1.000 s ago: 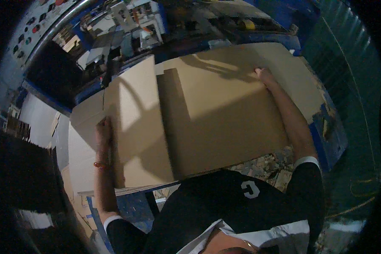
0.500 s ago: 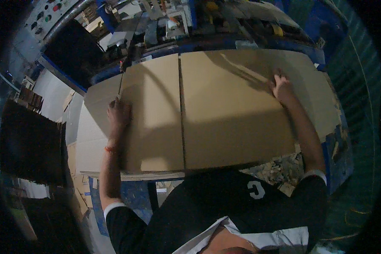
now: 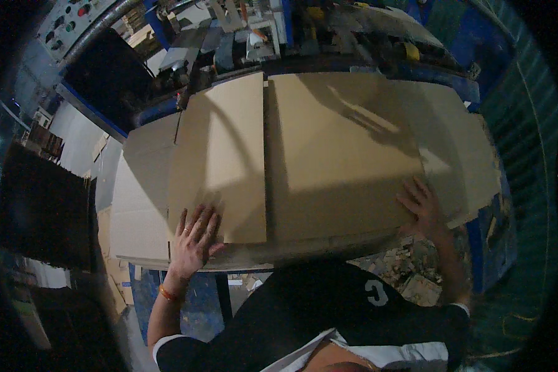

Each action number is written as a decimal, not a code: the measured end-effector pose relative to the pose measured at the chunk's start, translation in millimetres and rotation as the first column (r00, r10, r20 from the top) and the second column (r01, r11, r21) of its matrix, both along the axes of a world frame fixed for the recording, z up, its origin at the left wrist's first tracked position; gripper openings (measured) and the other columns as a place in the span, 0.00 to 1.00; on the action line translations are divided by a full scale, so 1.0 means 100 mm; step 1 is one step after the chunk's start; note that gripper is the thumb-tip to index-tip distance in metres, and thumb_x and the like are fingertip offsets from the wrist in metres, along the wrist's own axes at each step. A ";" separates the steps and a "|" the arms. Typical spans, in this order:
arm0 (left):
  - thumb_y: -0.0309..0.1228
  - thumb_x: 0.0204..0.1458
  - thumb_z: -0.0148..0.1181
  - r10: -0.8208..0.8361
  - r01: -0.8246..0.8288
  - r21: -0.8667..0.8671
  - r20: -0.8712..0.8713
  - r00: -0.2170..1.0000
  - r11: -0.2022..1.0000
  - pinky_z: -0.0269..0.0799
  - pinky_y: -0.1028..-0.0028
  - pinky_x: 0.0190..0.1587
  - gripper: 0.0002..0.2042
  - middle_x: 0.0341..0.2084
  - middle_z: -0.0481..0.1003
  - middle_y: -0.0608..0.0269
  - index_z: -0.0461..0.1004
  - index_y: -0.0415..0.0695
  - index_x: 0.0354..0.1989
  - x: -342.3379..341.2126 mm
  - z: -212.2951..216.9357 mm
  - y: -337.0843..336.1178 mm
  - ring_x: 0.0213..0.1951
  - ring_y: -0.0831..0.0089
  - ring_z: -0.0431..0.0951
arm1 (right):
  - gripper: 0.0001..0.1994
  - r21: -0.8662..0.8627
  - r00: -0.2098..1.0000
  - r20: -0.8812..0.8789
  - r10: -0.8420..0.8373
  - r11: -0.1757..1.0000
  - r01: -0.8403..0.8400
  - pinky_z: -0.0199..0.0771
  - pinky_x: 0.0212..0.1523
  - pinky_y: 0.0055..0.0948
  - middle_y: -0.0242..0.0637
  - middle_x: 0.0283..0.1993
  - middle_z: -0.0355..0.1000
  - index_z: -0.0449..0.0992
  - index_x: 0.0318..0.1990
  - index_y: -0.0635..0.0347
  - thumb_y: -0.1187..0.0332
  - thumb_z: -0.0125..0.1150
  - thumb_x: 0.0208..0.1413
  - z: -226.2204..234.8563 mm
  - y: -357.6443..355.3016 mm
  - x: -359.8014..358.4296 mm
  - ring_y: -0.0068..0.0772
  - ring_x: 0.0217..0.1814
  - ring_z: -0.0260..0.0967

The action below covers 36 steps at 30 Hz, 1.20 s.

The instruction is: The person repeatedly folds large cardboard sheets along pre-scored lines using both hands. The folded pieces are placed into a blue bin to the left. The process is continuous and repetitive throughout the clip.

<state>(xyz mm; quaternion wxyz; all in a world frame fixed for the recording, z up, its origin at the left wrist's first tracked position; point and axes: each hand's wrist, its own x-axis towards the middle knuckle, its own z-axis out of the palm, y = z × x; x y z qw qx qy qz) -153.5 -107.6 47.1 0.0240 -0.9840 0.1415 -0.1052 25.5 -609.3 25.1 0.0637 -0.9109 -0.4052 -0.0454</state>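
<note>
Head camera view, looking down past my black shirt [image 3: 328, 297] with its white collar: my left hand [image 3: 195, 242], an orange band [image 3: 169, 292] on its wrist, lies palm down with fingers extended and spread, pressing on cardboard without gripping it. My right hand [image 3: 420, 208], slightly blurred, has its fingers stretched out and a little apart on the cardboard; whether its thumb hooks the edge, I cannot tell. Below my left hand stands a blue metal support [image 3: 198, 316], while loose cardboard scraps [image 3: 415, 263] lie heaped just below my right. Under the fingers of my left hand is the near end of a narrow brown panel [image 3: 220, 161]; a wide brown panel [image 3: 335, 149] spans from beside it to my right hand, which rests at its near right corner. A dark gap runs between the two panels, and layered edges of cardboard show beneath them. Paler cardboard extends outward past each hand. Well to the right of my right hand rises a green ribbed wall [image 3: 533, 161]. Beyond both hands, past the panels' far edges, sits a blue-framed machine [image 3: 223, 59], with a button panel [image 3: 71, 28] at far left, past my left hand.
</note>
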 end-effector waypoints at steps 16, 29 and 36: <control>0.25 0.51 0.43 -0.045 0.036 0.034 0.301 0.952 0.999 0.60 0.63 0.58 0.22 0.56 0.64 0.55 0.61 0.40 0.57 1.18 -0.14 0.72 0.57 0.62 0.65 | 0.25 -0.014 0.993 -0.056 -0.107 0.994 0.106 0.53 0.60 0.46 0.40 0.63 0.55 0.70 0.54 0.47 0.51 0.56 0.48 -0.08 0.35 1.46 0.48 0.63 0.52; 0.34 0.44 0.65 0.664 -0.501 -0.437 0.532 0.526 0.747 0.55 0.61 0.58 0.31 0.54 0.62 0.45 0.60 0.38 0.57 0.82 0.02 0.91 0.56 0.50 0.61 | 0.29 0.421 0.799 -0.058 -0.599 0.711 0.564 0.56 0.60 0.42 0.52 0.64 0.51 0.58 0.60 0.59 0.59 0.56 0.52 0.11 0.04 0.91 0.54 0.65 0.50; 0.35 0.46 0.63 0.972 -0.831 -0.519 0.209 0.106 0.202 0.57 0.61 0.57 0.30 0.53 0.64 0.45 0.60 0.35 0.56 -0.73 -0.64 1.30 0.55 0.52 0.62 | 0.30 0.000 0.459 0.472 -0.752 0.521 0.853 0.46 0.65 0.42 0.56 0.66 0.47 0.58 0.61 0.58 0.57 0.56 0.52 -0.82 -1.10 0.05 0.57 0.68 0.43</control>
